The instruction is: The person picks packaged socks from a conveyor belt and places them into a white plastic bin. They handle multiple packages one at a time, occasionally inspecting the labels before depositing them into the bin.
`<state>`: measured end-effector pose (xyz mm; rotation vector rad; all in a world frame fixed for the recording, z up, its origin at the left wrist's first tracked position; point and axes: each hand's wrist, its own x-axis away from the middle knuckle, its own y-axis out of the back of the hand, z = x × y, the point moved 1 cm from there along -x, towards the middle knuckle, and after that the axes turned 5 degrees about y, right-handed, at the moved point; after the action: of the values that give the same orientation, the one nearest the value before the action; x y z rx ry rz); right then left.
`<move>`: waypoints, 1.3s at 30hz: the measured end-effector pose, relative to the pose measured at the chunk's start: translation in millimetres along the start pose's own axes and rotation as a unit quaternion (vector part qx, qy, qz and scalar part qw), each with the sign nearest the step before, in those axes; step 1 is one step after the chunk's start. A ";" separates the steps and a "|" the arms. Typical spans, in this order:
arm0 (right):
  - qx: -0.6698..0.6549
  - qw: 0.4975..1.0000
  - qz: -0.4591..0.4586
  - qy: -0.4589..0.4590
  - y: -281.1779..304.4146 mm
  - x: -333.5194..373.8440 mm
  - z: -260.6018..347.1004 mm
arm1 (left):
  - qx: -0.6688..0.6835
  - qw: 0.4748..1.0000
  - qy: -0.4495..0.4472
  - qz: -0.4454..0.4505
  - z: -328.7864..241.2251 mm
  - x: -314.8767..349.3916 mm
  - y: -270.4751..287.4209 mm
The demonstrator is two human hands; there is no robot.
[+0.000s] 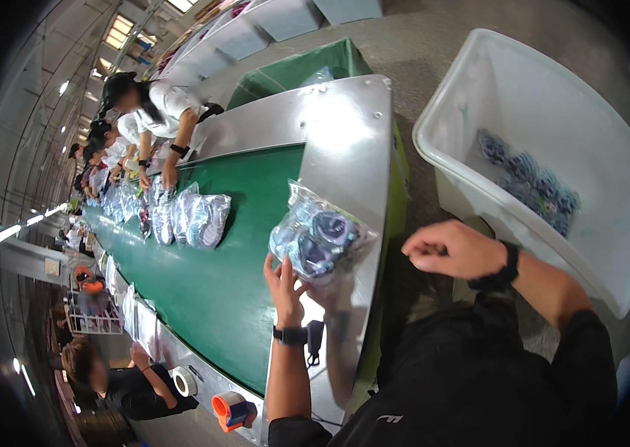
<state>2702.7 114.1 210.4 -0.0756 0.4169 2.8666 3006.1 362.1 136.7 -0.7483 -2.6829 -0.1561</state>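
A clear plastic bag of blue, shoe-like items (319,240) lies at the near end of the table, across the green belt's edge and the metal border. My left hand (285,289) is at its near left side, fingers spread and touching the plastic without wrapping round it. Apart from the bag, my right hand (453,251) hovers between the table and the white bin (464,175). Its fingers are curled in, and nothing shows in them. Inside that bin are several similar blue bagged items (531,186).
More clear bags (199,216) line the green belt (218,298), where a co-worker (169,104) reaches in. Another person (136,384) stands left of the table. An orange tape dispenser (231,411) and a tape roll (184,381) sit on its left edge. A green container (293,73) stands beyond.
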 end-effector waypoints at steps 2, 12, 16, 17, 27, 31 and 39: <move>-0.040 0.999 -0.008 0.003 -8.1 -16.5 -6.5 | -0.028 0.999 -0.033 -0.001 0.4 -9.7 -21.6; -0.159 0.965 -0.132 -0.159 -13.5 -24.3 -54.1 | 0.088 0.987 0.014 0.135 -13.5 34.6 -95.5; -0.282 0.934 -0.171 -0.136 -7.1 -6.4 -58.7 | 0.027 0.971 0.008 0.238 -25.0 68.2 -140.1; -0.255 0.936 -0.218 -0.110 -3.7 -1.9 -57.2 | 0.032 0.962 -0.017 0.269 -29.4 74.9 -151.8; -0.392 0.811 -0.419 -0.112 202.9 95.1 -127.5 | -0.173 0.954 0.016 0.243 -32.4 7.7 -156.2; -0.285 0.753 -0.546 -0.230 263.0 141.8 -215.6 | -0.184 0.979 0.025 0.090 -14.2 -34.6 -146.8; -0.142 0.700 -0.427 -0.554 257.7 190.8 -392.8 | -0.201 0.974 0.002 0.108 -12.4 -51.6 -145.2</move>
<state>2460.7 -193.9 -111.5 1.0467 -0.2751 1.5659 2975.7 210.8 127.9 -1.1486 -2.5702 -0.6577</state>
